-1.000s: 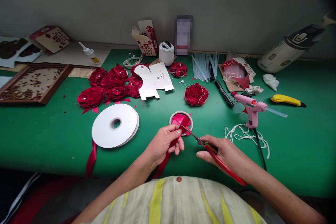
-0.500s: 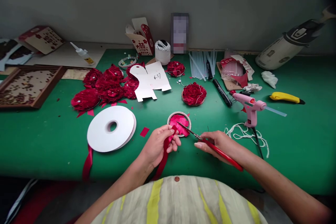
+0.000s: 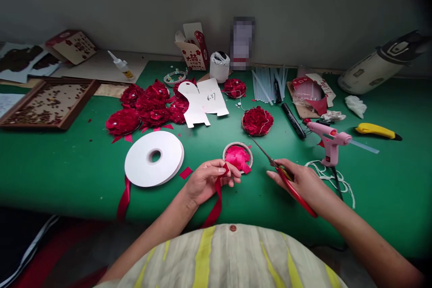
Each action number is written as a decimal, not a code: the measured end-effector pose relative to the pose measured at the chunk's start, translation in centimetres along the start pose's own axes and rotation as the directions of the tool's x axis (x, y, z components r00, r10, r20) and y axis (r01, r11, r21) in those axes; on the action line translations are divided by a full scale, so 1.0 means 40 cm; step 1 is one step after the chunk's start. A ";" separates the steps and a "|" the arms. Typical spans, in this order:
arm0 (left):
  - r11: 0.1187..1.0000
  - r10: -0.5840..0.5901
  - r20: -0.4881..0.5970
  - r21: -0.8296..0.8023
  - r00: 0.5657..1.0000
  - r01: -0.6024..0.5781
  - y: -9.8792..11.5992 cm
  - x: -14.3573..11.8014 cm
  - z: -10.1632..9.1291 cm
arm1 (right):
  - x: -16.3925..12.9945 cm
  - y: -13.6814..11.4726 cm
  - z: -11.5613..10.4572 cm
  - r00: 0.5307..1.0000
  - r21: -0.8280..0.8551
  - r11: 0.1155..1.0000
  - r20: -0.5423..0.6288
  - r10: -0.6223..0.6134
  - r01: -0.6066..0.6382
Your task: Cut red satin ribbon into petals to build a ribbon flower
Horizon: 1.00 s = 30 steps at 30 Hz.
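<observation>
Scissors (image 3: 289, 185) now off ring (image 3: 237, 144) w/ scraps (image 3: 236, 157)

Red ribbon (image 3: 218, 194); red-handled scissors (image 3: 284, 177); white spool (image 3: 139, 162); green table (image 3: 76, 162).

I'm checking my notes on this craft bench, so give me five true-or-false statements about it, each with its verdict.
1. The right hand holds red-handled scissors. True.
2. The left hand pinches white string. False: the left hand pinches red ribbon.
3. Some cut ribbon pieces lie inside the round ring. True.
4. The red-handled scissors touch the red ribbon. False: they are apart.
5. The hot glue gun is blue. False: the hot glue gun is pink.
</observation>
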<state>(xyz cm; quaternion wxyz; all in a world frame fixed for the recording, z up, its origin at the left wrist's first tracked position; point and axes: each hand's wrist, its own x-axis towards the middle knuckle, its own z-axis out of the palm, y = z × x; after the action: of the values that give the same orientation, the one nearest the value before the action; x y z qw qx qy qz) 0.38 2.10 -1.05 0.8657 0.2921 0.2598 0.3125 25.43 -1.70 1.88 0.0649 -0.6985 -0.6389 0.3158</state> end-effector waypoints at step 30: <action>0.599 0.547 -0.142 0.755 0.825 -0.267 0.009 -0.186 -0.019 | 0.041 -0.161 0.105 0.940 -0.445 0.854 -0.071 -0.333 0.269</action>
<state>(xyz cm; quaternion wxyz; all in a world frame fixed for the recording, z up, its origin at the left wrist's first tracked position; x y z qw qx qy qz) -5.20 -2.56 0.65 0.5257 0.5905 0.4374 0.4285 17.72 -0.33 1.16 0.0049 -0.6078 -0.7875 0.1018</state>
